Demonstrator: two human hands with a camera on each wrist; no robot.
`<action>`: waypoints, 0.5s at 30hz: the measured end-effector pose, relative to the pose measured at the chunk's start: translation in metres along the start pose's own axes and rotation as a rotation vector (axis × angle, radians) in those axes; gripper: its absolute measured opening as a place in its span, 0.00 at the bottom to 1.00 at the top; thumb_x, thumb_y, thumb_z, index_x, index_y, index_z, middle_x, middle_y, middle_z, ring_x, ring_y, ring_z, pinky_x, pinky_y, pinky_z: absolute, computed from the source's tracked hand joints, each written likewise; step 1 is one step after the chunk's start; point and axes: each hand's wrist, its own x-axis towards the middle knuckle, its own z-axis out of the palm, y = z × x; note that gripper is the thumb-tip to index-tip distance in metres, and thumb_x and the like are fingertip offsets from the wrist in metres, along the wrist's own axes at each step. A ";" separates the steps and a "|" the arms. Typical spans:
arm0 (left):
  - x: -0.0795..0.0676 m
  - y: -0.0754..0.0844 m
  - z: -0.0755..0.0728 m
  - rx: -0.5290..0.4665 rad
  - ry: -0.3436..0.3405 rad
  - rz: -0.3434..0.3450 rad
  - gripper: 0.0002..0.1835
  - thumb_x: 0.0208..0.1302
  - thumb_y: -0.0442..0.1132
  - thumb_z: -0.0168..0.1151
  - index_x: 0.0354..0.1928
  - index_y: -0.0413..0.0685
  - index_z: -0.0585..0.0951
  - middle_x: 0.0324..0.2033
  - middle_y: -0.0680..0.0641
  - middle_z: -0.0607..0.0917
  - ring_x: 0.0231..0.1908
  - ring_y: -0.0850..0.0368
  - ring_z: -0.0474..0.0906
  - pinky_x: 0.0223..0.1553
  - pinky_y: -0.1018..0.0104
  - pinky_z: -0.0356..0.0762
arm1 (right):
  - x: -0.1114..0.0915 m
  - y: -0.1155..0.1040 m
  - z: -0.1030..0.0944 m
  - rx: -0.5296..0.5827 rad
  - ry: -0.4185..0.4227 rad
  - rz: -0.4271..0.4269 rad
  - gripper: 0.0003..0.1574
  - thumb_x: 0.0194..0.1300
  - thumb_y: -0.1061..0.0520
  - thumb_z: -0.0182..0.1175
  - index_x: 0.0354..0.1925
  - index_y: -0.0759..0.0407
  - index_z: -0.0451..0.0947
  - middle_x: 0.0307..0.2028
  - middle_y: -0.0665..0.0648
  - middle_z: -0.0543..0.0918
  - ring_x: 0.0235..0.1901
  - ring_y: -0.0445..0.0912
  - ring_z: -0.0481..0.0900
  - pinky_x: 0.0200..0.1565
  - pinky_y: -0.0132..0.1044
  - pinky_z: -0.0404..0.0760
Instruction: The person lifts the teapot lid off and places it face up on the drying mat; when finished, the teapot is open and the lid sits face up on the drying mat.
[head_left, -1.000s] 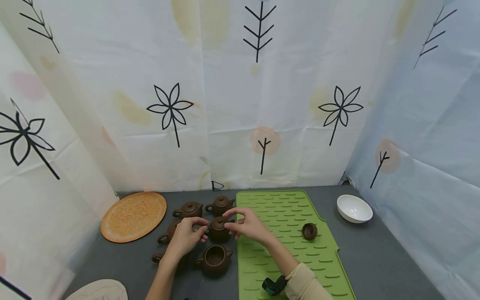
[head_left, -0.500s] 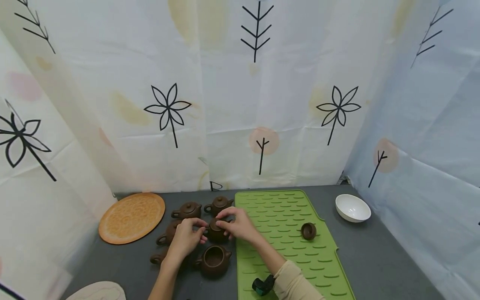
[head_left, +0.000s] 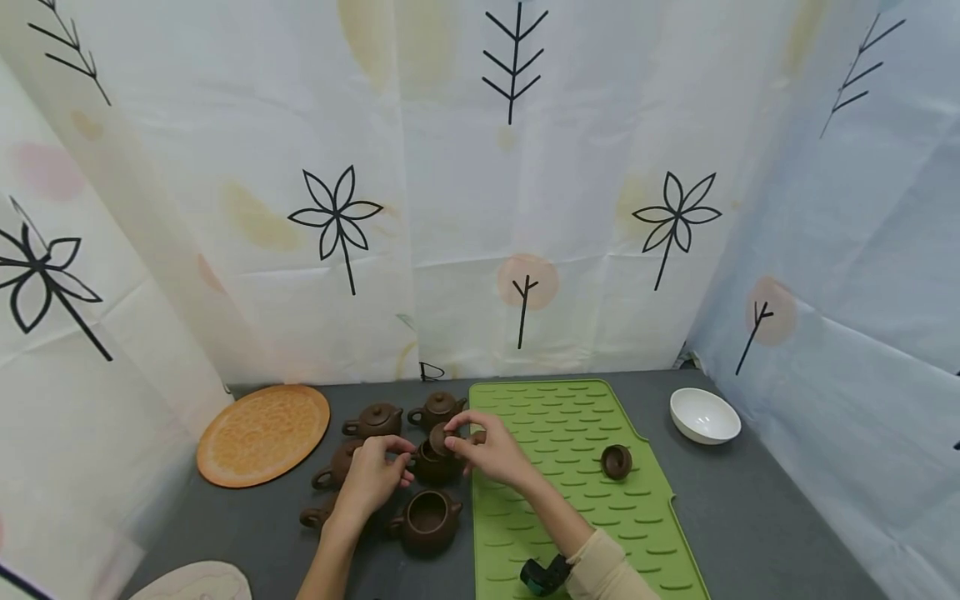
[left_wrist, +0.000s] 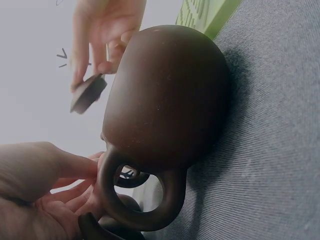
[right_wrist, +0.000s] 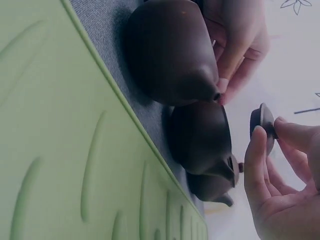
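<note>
Between thumb and fingers my right hand (head_left: 491, 452) pinches a brown teapot lid (head_left: 441, 439), tilted above the middle clay teapot (head_left: 432, 472). In the right wrist view the lid (right_wrist: 263, 127) stands apart from that teapot's open mouth (right_wrist: 229, 127). My left hand (head_left: 372, 475) holds the middle teapot at its handle side, thumb and fingers pinched together; in the left wrist view the nearer teapot (left_wrist: 167, 100) partly hides this grip. That nearer teapot (head_left: 426, 533) stands lidless in front. Another lid (head_left: 617, 462) lies upside down on the green mat (head_left: 555, 525).
Behind stand two lidded teapots, one at back right (head_left: 437, 410) and one at back left (head_left: 375, 421). More teapots are partly hidden by my left arm. An orange round mat (head_left: 262, 435) lies left, a white bowl (head_left: 705, 416) right, a pale board (head_left: 198, 583) front left.
My right hand came down to the middle teapot's lid, took hold of it and lifted it, tilted, off the mouth. My left hand has stayed by the handle.
</note>
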 end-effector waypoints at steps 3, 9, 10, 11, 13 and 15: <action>-0.001 0.000 0.000 0.003 0.001 0.001 0.08 0.73 0.25 0.64 0.46 0.37 0.90 0.30 0.42 0.92 0.23 0.57 0.88 0.27 0.65 0.87 | -0.006 -0.002 -0.007 0.015 0.002 0.006 0.14 0.80 0.59 0.64 0.58 0.66 0.82 0.47 0.75 0.85 0.30 0.53 0.87 0.38 0.65 0.89; -0.001 0.001 -0.001 0.004 -0.003 -0.003 0.08 0.73 0.25 0.64 0.46 0.37 0.90 0.29 0.42 0.92 0.23 0.56 0.88 0.27 0.66 0.86 | -0.020 -0.005 -0.026 0.050 0.007 0.015 0.16 0.81 0.61 0.61 0.61 0.70 0.78 0.59 0.77 0.80 0.46 0.73 0.87 0.44 0.69 0.88; -0.002 0.001 -0.001 0.005 -0.004 -0.003 0.08 0.73 0.25 0.64 0.47 0.37 0.90 0.29 0.42 0.92 0.23 0.55 0.89 0.28 0.66 0.86 | -0.022 -0.005 -0.030 0.049 0.006 0.014 0.17 0.82 0.62 0.60 0.61 0.70 0.77 0.61 0.76 0.79 0.47 0.74 0.87 0.45 0.69 0.88; -0.002 0.001 -0.001 0.006 -0.004 -0.003 0.08 0.73 0.25 0.64 0.47 0.37 0.90 0.29 0.42 0.92 0.23 0.55 0.89 0.28 0.65 0.86 | -0.025 -0.005 -0.034 0.052 0.007 0.013 0.17 0.82 0.62 0.59 0.62 0.70 0.76 0.62 0.76 0.78 0.48 0.75 0.87 0.45 0.69 0.88; -0.002 0.000 -0.001 0.005 -0.005 -0.004 0.08 0.74 0.25 0.64 0.47 0.38 0.90 0.28 0.43 0.92 0.24 0.53 0.89 0.28 0.65 0.86 | -0.029 -0.004 -0.043 0.054 0.003 0.005 0.19 0.82 0.63 0.58 0.65 0.70 0.73 0.64 0.78 0.75 0.49 0.76 0.86 0.45 0.69 0.88; -0.002 0.000 -0.002 0.006 -0.005 -0.005 0.08 0.74 0.26 0.64 0.47 0.38 0.90 0.28 0.44 0.92 0.24 0.53 0.90 0.28 0.65 0.86 | -0.034 -0.002 -0.052 0.055 0.000 -0.009 0.22 0.82 0.65 0.57 0.69 0.70 0.71 0.66 0.80 0.73 0.50 0.78 0.86 0.46 0.68 0.88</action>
